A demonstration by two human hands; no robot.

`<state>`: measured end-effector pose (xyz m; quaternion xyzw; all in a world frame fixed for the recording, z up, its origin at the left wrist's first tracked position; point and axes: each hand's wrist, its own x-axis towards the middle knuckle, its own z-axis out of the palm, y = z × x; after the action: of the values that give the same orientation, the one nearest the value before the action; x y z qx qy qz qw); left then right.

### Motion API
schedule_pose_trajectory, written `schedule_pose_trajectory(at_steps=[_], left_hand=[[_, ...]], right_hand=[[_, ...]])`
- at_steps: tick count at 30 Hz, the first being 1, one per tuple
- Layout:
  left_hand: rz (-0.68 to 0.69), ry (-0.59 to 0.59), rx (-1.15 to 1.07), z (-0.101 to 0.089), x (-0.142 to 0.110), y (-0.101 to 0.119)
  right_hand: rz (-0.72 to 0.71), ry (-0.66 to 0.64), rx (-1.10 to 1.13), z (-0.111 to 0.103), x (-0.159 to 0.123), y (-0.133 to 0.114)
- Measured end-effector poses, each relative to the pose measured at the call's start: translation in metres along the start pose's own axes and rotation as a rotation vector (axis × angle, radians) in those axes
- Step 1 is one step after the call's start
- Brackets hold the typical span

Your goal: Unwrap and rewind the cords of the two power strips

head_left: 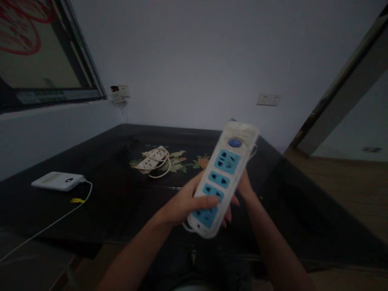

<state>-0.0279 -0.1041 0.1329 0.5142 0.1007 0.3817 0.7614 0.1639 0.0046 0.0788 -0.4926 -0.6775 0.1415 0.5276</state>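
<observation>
A white power strip [220, 178] with blue socket panels and a blue switch is held tilted above the dark table. Its lower half is in my left hand [190, 198], thumb across the sockets and fingers wrapped underneath. Behind the upper right side of the strip is my right hand [245, 186]; its fingers are hidden, so its grip cannot be seen. Bits of white cable show past the strip's edges. Further back on the table lies a smaller white power strip [150, 161] with its cable looped over it.
The black table [115, 210] has a floral pattern in its middle. At left lie a white device [59, 181] with a cable running off the front edge and a yellow scrap [77, 200]. Wall sockets [268, 100] sit above the table's far edge.
</observation>
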Motion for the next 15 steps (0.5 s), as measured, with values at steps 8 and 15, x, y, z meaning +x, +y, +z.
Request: schedule_pose_trajectory(at_steps=[8, 15], left_hand=[[0.221, 0.409, 0.018, -0.091, 0.043, 0.018], [0.103, 0.513, 0.095, -0.124, 0.037, -0.014]], right_hand=[[-0.105, 0.111, -0.173, -0.037, 0.046, 0.014], [-0.144, 0.002, -0.197, -0.011, 0.006, 0.034]])
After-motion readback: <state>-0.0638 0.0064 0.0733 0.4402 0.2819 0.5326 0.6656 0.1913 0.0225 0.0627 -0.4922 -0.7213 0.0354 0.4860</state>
